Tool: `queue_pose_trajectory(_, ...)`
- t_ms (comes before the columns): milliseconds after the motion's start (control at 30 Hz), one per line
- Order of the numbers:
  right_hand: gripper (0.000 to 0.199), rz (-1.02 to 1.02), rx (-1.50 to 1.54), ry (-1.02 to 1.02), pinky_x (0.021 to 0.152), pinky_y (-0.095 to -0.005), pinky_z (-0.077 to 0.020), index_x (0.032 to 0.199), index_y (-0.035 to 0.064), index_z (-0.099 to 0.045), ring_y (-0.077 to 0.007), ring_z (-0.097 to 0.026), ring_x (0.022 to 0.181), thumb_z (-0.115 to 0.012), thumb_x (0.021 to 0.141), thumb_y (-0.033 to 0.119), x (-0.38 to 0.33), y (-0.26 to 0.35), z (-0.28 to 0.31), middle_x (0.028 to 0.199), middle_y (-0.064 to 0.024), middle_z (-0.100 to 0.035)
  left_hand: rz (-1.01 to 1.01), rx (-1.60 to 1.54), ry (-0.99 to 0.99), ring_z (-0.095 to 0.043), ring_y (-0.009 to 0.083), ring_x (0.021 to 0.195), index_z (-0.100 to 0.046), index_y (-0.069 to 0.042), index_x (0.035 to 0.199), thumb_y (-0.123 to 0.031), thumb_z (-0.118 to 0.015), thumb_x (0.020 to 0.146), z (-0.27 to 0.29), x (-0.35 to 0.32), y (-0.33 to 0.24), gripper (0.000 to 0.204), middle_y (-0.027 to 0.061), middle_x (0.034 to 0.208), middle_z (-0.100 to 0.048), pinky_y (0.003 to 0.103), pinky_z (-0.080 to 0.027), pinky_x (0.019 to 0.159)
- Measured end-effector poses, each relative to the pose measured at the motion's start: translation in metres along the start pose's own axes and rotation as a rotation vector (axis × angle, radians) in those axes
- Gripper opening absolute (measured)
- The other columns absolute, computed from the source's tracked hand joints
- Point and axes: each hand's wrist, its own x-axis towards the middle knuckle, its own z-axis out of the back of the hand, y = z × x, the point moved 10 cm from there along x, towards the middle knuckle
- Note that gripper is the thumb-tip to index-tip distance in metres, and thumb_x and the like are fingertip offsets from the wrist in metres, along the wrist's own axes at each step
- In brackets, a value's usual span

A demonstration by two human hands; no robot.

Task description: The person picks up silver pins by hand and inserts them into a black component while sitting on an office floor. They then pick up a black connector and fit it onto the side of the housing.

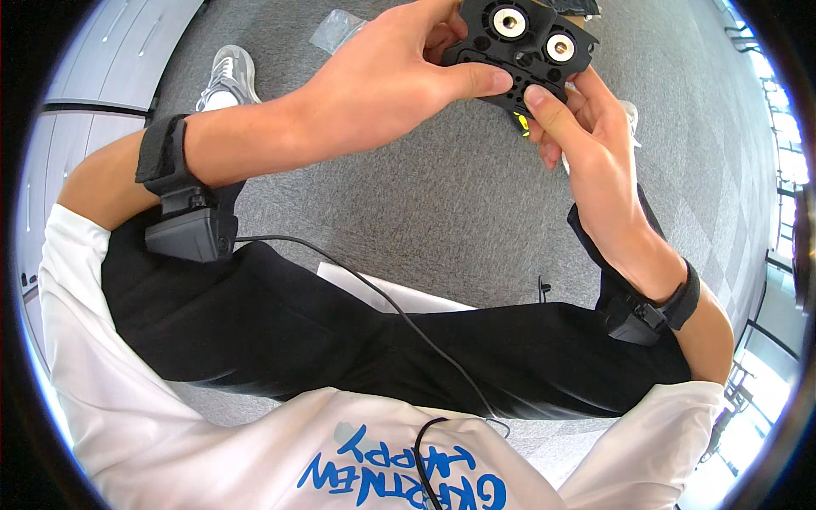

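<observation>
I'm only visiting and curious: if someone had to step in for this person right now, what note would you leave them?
Left hand: gripping the black plastic part from its left side, thumb pressed on its lower edge.
Right hand: holding the part from below, fingertip on the same edge, beside a small yellow piece.
Part: held up over the grey carpet, two round metal-ringed holes facing the camera.
Nearby: a clear plastic bag on the carpet, a white sheet by the legs.
Done: part is in both hands. Left: I cannot tell what remains.
</observation>
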Motion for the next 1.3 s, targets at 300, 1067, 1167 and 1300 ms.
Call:
queue_pose_trajectory(300, 0.031, -0.122, -0.036, 0.023, 0.055, -0.0218, -0.0395, 0.113, 0.0026, -0.058, -0.0055, -0.050, 0.062, -0.062, 0.094, 0.027, -0.001, -0.012, -0.004, 0.073, -0.0003, -0.058, 0.017, -0.044, 0.032, -0.057, 0.0148, 0.101, -0.046, 0.003, 0.125, -0.010, -0.067, 0.093, 0.003, 0.006, 0.016, 0.041, 0.0093, 0.111, -0.060, 0.030, -0.047, 0.089)
queue_pose_trajectory(1067, 0.038, -0.243, 0.073, 0.107, 0.054, -0.0242, -0.0409, 0.094, 0.0022, -0.058, -0.0081, -0.048, 0.056, -0.050, 0.101, 0.039, -0.001, -0.031, -0.009, 0.070, -0.0059, -0.057, 0.136, 0.246, -0.070, -0.048, 0.0058, 0.062, -0.060, -0.006, 0.094, -0.056, -0.054, 0.094, 0.014, -0.005, 0.032, 0.050, 0.0011, 0.071, -0.054, 0.021, -0.037, 0.058)
queue_pose_trajectory(1167, 0.040, -0.246, 0.086, 0.086, 0.050, -0.0243, -0.0407, 0.091, 0.0008, -0.060, -0.0081, -0.048, 0.052, -0.052, 0.100, 0.039, 0.000, -0.031, -0.007, 0.067, -0.0057, -0.058, 0.148, 0.212, -0.075, -0.047, 0.0064, 0.059, -0.058, -0.008, 0.089, -0.053, -0.050, 0.095, 0.016, -0.003, 0.037, 0.046, 0.0017, 0.068, -0.054, 0.021, -0.036, 0.057)
queue_pose_trajectory(1300, 0.046, -0.262, 0.119, 0.082, 0.049, -0.0240, -0.0400, 0.095, -0.0003, -0.061, -0.0083, -0.048, 0.050, -0.050, 0.100, 0.044, -0.001, -0.034, -0.004, 0.066, -0.0061, -0.058, 0.166, 0.164, -0.020, -0.046, 0.0068, 0.059, -0.059, -0.009, 0.085, -0.050, -0.049, 0.096, 0.014, -0.003, 0.040, 0.044, 0.0017, 0.069, -0.054, 0.022, -0.036, 0.057)
